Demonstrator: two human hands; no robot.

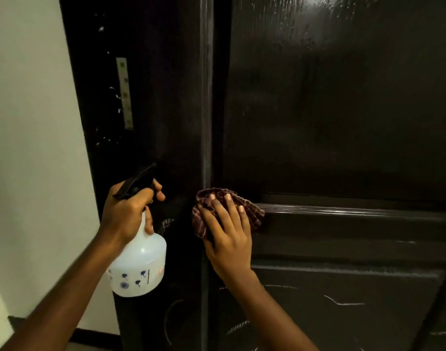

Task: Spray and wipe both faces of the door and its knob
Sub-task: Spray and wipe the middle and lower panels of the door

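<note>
On my feed, the left hand [126,214] is gripping the neck of the white spray bottle [140,262], fingers curling round it with the forefinger lying over the black trigger. The bottle is hanging upright, its nozzle pointing towards the dark door frame [151,110]. Just to the right, the right hand [229,239] is pressing a bunched brown checked cloth [254,216] against the door [343,110], with its fingers spread flat over the cloth rather than curling round it. The cloth is sitting at the left end of the door's horizontal moulding, near its vertical edge. The door's dark panel is filling the centre and right of my view and is glistening wetly near the top. Further left, a pale metal plate [124,93] is showing on the frame, and a white wall [26,122] is running beside it.
</note>
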